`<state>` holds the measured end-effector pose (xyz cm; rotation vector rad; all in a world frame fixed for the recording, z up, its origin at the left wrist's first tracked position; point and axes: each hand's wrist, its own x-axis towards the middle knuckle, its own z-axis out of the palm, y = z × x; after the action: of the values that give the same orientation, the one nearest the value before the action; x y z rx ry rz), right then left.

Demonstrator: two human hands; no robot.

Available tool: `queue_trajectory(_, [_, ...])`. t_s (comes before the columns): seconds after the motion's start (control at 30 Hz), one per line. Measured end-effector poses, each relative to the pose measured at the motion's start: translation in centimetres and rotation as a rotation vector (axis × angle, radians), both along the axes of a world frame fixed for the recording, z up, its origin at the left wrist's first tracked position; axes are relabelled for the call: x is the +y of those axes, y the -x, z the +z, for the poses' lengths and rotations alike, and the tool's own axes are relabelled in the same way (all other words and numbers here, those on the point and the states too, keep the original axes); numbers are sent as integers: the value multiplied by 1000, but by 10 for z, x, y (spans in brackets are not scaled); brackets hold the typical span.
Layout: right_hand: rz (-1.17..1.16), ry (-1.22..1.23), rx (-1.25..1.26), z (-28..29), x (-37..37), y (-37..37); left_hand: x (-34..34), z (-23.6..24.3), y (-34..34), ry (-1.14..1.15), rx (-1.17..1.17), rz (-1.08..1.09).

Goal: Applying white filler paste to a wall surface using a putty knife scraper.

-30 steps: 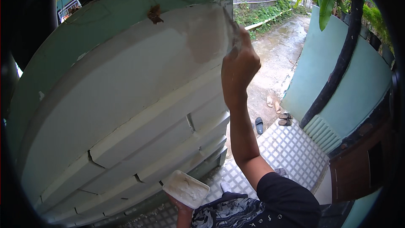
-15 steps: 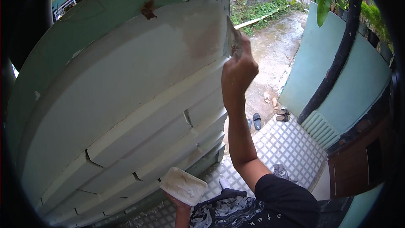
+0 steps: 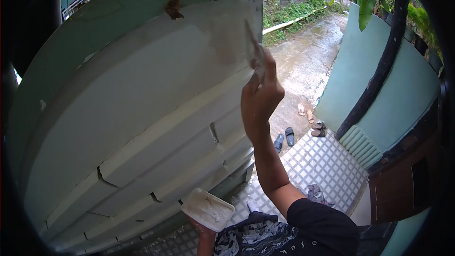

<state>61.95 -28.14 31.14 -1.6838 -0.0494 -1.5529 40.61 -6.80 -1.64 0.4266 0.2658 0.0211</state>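
Note:
My right hand (image 3: pixel 260 92) grips a putty knife (image 3: pixel 253 40), its blurred blade at the right end of the pale wall panel (image 3: pixel 123 85), beside a darker pinkish-grey patch (image 3: pixel 222 38). I cannot tell whether the blade touches the surface. Below, my left hand (image 3: pixel 203 227) holds a white rectangular tray (image 3: pixel 192 198) containing whitish paste (image 3: pixel 212 211). Part of that hand is hidden under the tray. Stepped ledges (image 3: pixel 156 151) with notches run across the lower wall.
A green band (image 3: pixel 104 14) with a dried leaf (image 3: pixel 174 9) tops the wall. Right: a wet path (image 3: pixel 308 42), sandals (image 3: pixel 290 135), a teal wall (image 3: pixel 336 90), a dark post (image 3: pixel 386 66) and plants (image 3: pixel 367 4). Tiled floor (image 3: pixel 322 161) lies below, with a crumpled grey cloth (image 3: pixel 315 194).
My right hand has moved down and slightly left with the knife, its blade now tilted over the panel's right end. My left hand and tray have barely moved.

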Motion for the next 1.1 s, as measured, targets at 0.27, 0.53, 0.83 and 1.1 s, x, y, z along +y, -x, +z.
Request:
queue_trajectory(0.27, [199, 393, -90, -47, 87, 24, -3, 17, -4, -10, 46, 32])
queue_trajectory(0.53, [-81, -34, 96, -1, 0, -7, -5, 18, -4, -56, 51, 103])
queue_trajectory(0.83, [259, 187, -11, -24, 47, 29, 4, 0, -3, -56, 45, 106])
queue_trajectory(1.1, [-178, -39, 114, -4, -13, -33, -2, 10, 0, -51, 25, 75])
